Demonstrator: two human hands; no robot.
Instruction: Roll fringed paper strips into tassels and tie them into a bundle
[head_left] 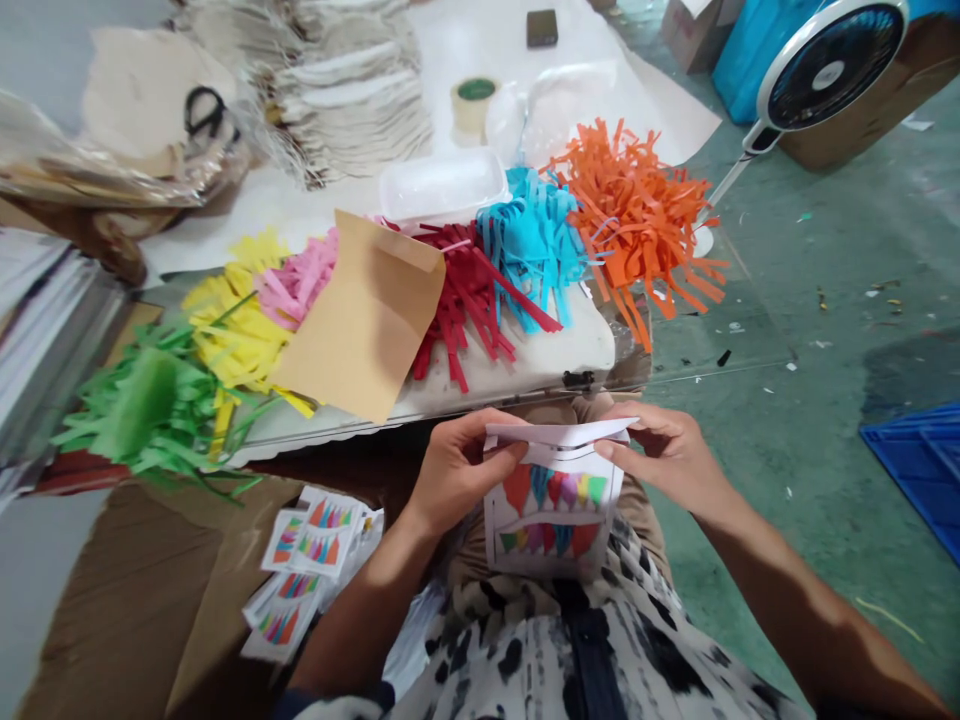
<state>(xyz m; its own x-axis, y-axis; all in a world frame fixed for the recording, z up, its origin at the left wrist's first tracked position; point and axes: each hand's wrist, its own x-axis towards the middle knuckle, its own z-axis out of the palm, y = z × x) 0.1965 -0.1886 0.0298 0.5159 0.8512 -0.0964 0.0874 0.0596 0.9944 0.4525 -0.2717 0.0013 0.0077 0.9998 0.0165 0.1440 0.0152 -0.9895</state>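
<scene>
Over my lap I hold a white printed packet [551, 550] with two rows of coloured tassels pictured on its front. My left hand [469, 465] pinches its folded top flap at the left corner, thumb in front. On the opposite corner my right hand [667, 455] grips the same flap between thumb and fingers. The flap stands slightly away from the packet's front, with a thin dark gap between my thumbs. On the table ahead lies a tan envelope [360, 320], beside dark red paper strips [465, 300] and pink strips [300, 280].
Green strips [150, 400], yellow strips [232, 320], blue strips [532, 235] and orange strips [637, 220] line the table edge. Several printed packets [300, 570] lie in a cardboard box [135, 590] at left. A fan [829, 75] and blue crate [919, 470] are at right.
</scene>
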